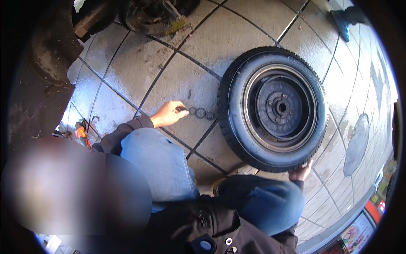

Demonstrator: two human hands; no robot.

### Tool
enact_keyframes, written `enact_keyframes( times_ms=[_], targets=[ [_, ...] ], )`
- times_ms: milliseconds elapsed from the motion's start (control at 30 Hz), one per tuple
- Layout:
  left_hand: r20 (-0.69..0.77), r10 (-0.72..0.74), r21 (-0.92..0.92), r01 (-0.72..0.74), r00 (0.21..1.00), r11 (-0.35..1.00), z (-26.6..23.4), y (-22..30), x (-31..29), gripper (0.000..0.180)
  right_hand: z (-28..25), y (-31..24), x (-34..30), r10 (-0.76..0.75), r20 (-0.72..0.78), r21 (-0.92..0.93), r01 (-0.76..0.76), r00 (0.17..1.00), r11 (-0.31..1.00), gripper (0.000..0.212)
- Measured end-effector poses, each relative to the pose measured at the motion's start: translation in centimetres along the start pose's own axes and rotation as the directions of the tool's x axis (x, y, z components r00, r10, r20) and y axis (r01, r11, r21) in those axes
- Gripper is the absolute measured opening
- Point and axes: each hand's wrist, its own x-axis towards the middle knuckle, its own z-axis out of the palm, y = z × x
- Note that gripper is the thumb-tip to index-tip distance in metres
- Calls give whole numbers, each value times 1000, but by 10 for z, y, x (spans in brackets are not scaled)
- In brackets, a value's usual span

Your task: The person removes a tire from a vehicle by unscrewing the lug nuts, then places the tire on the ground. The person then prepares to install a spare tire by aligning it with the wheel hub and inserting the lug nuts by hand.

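A wheel with a black tyre and a dark steel rim lies on its side on the tiled floor, right of centre. My right hand grips the tyre's near edge from below; its fingers are partly hidden under the tread. To the wheel's left, my left hand is low over the floor, thumb and fingers pinched around a small dark piece that I cannot make out. Just right of those fingertips, several small dark rings lie in a row, reaching toward the tyre.
A rusty hub assembly and dark vehicle bodywork stand at the upper left. An orange-and-black tool lies beside my left sleeve. Someone else's blue shoe shows at the upper right. My bent knees are close to the wheel.
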Motion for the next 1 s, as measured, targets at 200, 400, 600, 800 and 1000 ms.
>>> enact_keyframes(
  times_ms=[200, 400, 600, 800, 1000],
  targets=[
    [-175, 248, -145, -274, 953, 951, -22, 84, 33, 26, 54, -100, -123, -259, 199, -216, 300, 945, 929, 78],
    [-453, 532, -89, -630, 715, 771, -60, 156, 22, 24, 143, -151, -234, -490, 541, -287, 698, 683, 656, 36],
    [-317, 728, 40, -759, 607, 650, -102, 213, -13, 66, 264, -155, -312, -630, 692, -494, 867, 353, -57, 70],
    [-386, 833, 429, -722, 396, 542, -92, 260, -27, 103, 323, -156, -314, -616, 786, -386, 820, 52, -423, 78],
    [-458, 800, 524, -609, 388, 596, -93, 267, -26, 102, 352, -164, -303, -659, 750, -389, 772, -51, -503, 104]
  ],
)
